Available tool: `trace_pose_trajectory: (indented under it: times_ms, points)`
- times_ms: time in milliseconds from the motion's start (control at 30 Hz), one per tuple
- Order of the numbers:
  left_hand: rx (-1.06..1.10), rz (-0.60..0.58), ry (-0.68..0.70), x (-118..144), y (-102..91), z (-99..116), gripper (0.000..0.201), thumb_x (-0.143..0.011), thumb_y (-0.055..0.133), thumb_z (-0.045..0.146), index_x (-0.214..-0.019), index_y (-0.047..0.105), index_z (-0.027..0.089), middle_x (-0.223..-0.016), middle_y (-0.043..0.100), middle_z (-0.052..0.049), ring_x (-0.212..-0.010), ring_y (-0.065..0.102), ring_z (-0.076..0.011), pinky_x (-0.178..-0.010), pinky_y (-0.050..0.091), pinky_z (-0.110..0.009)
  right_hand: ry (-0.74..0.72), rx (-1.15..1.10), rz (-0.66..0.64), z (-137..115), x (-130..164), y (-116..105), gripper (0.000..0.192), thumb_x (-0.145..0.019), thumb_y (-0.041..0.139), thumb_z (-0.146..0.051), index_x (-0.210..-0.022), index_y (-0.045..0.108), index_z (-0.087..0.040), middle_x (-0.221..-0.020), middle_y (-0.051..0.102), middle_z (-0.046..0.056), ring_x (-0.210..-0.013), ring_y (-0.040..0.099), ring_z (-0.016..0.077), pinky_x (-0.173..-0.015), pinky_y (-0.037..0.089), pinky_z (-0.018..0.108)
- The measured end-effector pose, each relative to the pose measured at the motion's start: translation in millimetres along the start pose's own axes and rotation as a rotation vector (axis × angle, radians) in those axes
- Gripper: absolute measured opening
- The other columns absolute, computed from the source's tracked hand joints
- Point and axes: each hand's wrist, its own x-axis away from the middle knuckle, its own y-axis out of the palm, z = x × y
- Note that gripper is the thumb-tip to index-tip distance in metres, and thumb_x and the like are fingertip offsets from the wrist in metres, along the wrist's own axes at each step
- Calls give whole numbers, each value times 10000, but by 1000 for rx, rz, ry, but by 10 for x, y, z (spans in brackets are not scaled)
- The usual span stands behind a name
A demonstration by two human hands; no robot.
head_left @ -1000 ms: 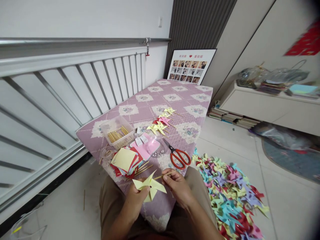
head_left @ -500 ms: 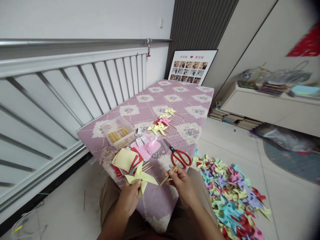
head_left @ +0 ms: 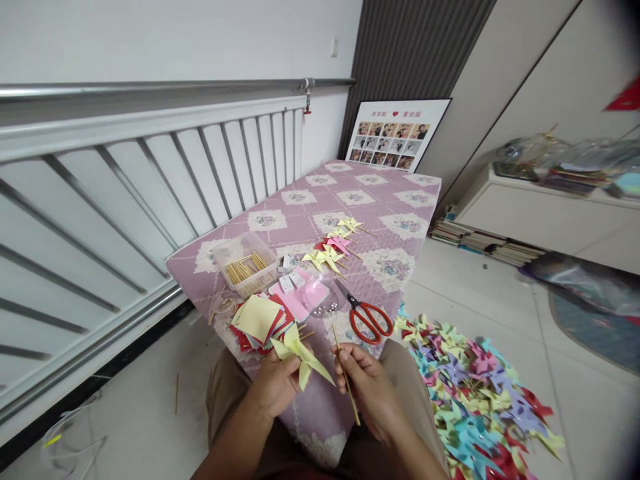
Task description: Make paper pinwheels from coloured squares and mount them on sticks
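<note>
A pale yellow paper pinwheel [head_left: 301,355] is pinched at its middle in my left hand [head_left: 280,381]. My right hand [head_left: 364,377] grips a thin wooden stick [head_left: 353,401] between thumb and fingers, its upper end pointing away from me. The stick and the pinwheel are apart. Just beyond my left hand lies a stack of coloured paper squares [head_left: 260,319], yellow on top. Past my right hand rest red-handled scissors [head_left: 369,321], blades slightly parted. A clear round dish [head_left: 323,303] with small shiny bits sits between the paper and the scissors.
A clear plastic box [head_left: 246,288] holds several sticks. Finished pinwheels [head_left: 331,248] lie mid-table on the flowered cloth [head_left: 395,267]. A large heap of colourful pinwheels [head_left: 480,393] covers the floor at right. A white radiator [head_left: 165,180] runs along the left, and a photo board [head_left: 395,137] leans at the back.
The stick in my right hand has swung from slanting sideways to pointing forward. My left hand has tilted the pinwheel and brought it closer to my right hand. The whole view has shifted slightly.
</note>
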Motion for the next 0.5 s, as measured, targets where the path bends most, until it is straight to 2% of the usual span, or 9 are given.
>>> trace_pose_trajectory:
  times_ms: [100, 133, 333, 500]
  points:
    - [84, -191, 8, -16, 33, 37, 390, -528, 876, 362, -793, 668, 164, -818, 645, -28, -558, 533, -100, -488, 396, -231, 36, -5, 2, -37, 54, 64, 349, -748, 728, -521, -890, 658, -211, -599, 540, -45, -476, 459, 97, -450, 364, 211]
    - [91, -224, 15, -24, 38, 45, 369, -538, 873, 358, -778, 671, 165, -815, 644, -33, -578, 540, -109, -491, 397, -231, 48, -5, 0, -55, 74, 87, 367, -733, 737, -531, -897, 650, -214, -592, 539, -48, -471, 455, 96, -446, 356, 207]
    - [60, -274, 42, -74, 33, 48, 365, -523, 877, 381, -661, 622, 159, -927, 661, -71, -678, 567, -145, -530, 414, -232, 77, 43, -28, -189, 198, 211, 419, -705, 737, -584, -840, 613, -206, -567, 510, -65, -453, 418, 81, -442, 323, 193]
    - [59, -352, 57, -35, 74, 84, 321, -558, 861, 348, -604, 608, 156, -807, 644, -59, -637, 548, -133, -539, 419, -238, 92, 96, -94, -267, 267, 280, 419, -751, 701, -587, -838, 619, -185, -564, 503, -69, -465, 391, 61, -460, 317, 176]
